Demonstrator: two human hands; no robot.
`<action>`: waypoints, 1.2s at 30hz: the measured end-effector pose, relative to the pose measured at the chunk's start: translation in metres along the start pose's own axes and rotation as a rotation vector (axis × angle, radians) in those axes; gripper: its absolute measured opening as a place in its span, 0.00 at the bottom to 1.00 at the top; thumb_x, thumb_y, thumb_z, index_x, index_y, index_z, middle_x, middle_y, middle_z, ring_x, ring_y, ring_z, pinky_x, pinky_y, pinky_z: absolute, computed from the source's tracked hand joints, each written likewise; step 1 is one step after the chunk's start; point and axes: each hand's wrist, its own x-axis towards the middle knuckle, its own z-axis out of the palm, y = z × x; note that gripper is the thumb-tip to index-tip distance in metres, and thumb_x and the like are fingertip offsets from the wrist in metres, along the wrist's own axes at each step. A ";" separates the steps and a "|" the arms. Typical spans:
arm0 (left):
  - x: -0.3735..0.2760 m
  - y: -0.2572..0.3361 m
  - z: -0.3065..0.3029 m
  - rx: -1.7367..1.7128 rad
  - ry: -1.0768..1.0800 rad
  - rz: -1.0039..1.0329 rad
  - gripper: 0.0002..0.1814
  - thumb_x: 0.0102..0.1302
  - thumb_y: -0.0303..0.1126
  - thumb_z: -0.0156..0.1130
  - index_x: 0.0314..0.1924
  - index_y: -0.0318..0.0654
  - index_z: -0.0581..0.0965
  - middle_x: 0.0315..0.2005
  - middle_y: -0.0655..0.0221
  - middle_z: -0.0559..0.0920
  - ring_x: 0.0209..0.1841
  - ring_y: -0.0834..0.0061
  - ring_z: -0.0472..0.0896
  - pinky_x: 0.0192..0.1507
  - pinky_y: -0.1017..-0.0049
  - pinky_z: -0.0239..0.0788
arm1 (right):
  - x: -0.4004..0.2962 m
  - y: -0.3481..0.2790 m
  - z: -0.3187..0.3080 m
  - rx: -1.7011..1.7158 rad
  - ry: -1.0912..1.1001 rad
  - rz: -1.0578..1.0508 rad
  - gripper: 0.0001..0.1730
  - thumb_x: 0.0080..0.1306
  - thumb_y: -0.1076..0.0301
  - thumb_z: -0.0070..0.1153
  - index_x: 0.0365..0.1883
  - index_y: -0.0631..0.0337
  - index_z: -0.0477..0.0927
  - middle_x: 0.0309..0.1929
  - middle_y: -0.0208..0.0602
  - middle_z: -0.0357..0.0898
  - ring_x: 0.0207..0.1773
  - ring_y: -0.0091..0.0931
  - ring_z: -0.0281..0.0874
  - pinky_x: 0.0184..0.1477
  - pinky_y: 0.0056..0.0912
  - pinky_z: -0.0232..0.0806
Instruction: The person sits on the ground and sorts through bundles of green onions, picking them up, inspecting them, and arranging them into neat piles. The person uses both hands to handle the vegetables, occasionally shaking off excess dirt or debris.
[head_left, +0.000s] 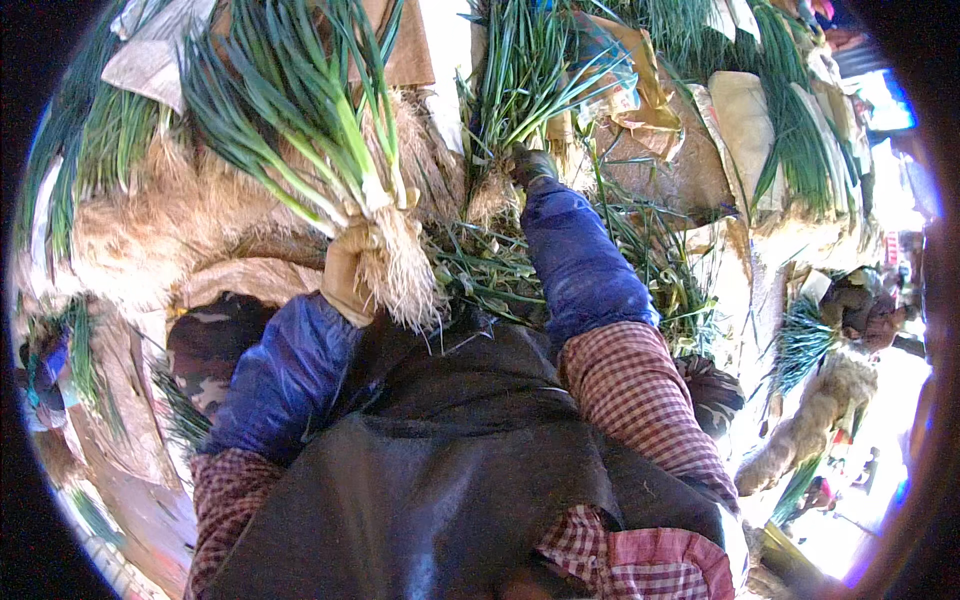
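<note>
My left hand (351, 270), in a tan glove, is closed around the lower stems of a bunch of green onions (322, 135). Their pale roots hang down over the dark apron on my lap, and the leaves point up and away. My right hand (534, 166), in a dark glove, reaches forward to the root end of another green onion bunch (517, 82). Whether its fingers grip those stems is hidden by the hand itself. Blue sleeve covers are on both forearms.
Rows of green onions with matted roots (150, 225) lie at the left, more (802, 150) at the right. Loose leaves and trimmings (487, 262) are scattered between my arms. A torn paper bag (637, 82) lies beyond my right hand. Another person (862, 307) is at the far right.
</note>
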 end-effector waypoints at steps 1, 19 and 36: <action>0.001 -0.001 0.000 -0.013 -0.005 -0.021 0.33 0.52 0.32 0.57 0.61 0.31 0.68 0.38 0.59 0.79 0.35 0.65 0.79 0.37 0.65 0.75 | 0.004 -0.004 0.004 0.030 -0.013 0.080 0.31 0.62 0.37 0.48 0.42 0.58 0.83 0.38 0.47 0.83 0.42 0.39 0.83 0.47 0.43 0.71; 0.015 -0.001 -0.022 -0.140 -0.137 -0.171 0.31 0.59 0.37 0.61 0.62 0.35 0.66 0.42 0.63 0.77 0.39 0.70 0.77 0.42 0.70 0.73 | 0.015 0.011 -0.008 -0.057 0.268 -0.123 0.23 0.58 0.47 0.57 0.42 0.54 0.83 0.39 0.44 0.83 0.42 0.38 0.81 0.43 0.42 0.71; 0.002 -0.017 -0.023 0.255 0.311 -0.099 0.16 0.59 0.24 0.56 0.49 0.35 0.76 0.37 0.65 0.82 0.31 0.72 0.80 0.33 0.70 0.76 | -0.141 -0.057 -0.016 1.253 -0.782 -0.229 0.10 0.58 0.61 0.63 0.25 0.58 0.80 0.22 0.33 0.76 0.17 0.24 0.67 0.21 0.29 0.61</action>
